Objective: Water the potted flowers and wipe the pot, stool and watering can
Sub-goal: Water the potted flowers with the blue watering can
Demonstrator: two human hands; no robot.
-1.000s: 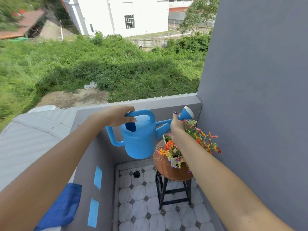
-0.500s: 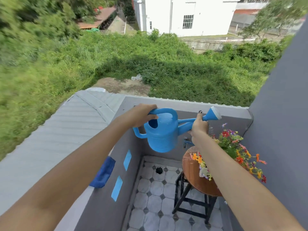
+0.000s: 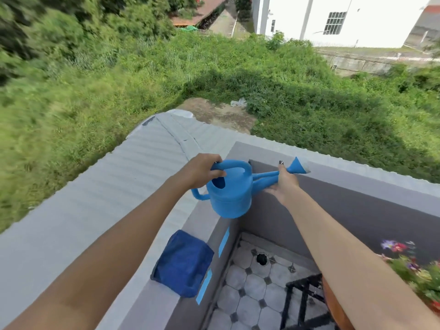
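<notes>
I hold a blue watering can (image 3: pixel 232 194) in the air over the corner of the balcony's low grey wall. My left hand (image 3: pixel 201 170) grips its top handle. My right hand (image 3: pixel 284 184) is wrapped around the spout just behind the rose, which points right. The potted flowers (image 3: pixel 419 270) show at the lower right edge, partly cut off and behind my right forearm. Under them a strip of the brown pot (image 3: pixel 333 306) is visible on the black stool (image 3: pixel 302 303). A folded dark blue cloth (image 3: pixel 183 263) lies on the wall top at lower centre.
The grey parapet (image 3: pixel 345 172) runs around a small balcony with a white tiled floor (image 3: pixel 247 296) and a floor drain (image 3: pixel 262 258). Light blue tape strips (image 3: pixel 223 241) mark the inner wall. Beyond the wall lie a corrugated roof and an overgrown drop.
The view has swung left and down. The watering can, held in both hands, has moved left away from the flowers and toward the wall corner. The blue cloth has come into fuller view.
</notes>
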